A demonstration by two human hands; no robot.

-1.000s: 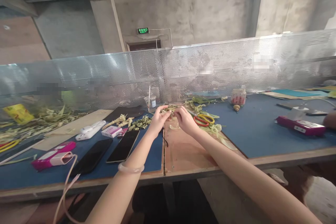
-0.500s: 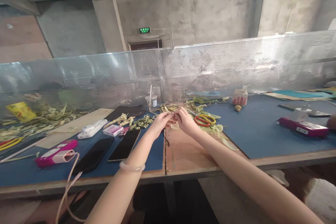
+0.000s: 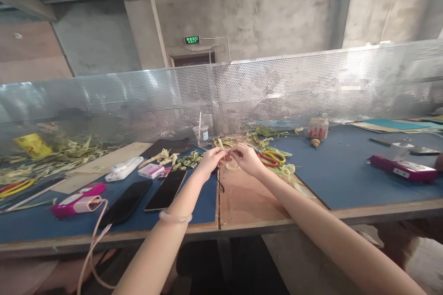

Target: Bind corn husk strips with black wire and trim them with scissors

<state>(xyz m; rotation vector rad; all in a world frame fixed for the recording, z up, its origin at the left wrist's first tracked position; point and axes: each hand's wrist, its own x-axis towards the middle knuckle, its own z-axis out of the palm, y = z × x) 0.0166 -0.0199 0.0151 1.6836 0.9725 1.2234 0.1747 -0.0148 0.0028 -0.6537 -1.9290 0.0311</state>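
Left hand point(image 3: 211, 162) and right hand point(image 3: 247, 159) met above the middle of the table point(image 3: 339, 170). The fingers of both were closed, pinching a pale leaf strip point(image 3: 228, 151) held just over the board. Scissors point(image 3: 272, 157) lay near the right hand. A taut strip and close-set pinches would likely steady the work.

Phone point(image 3: 165, 190), scissors point(image 3: 271, 158), plastic cup point(image 3: 201, 135)

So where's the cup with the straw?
In the head view, the cup stands mid-table by the perforated screen, just beyond the left hand.
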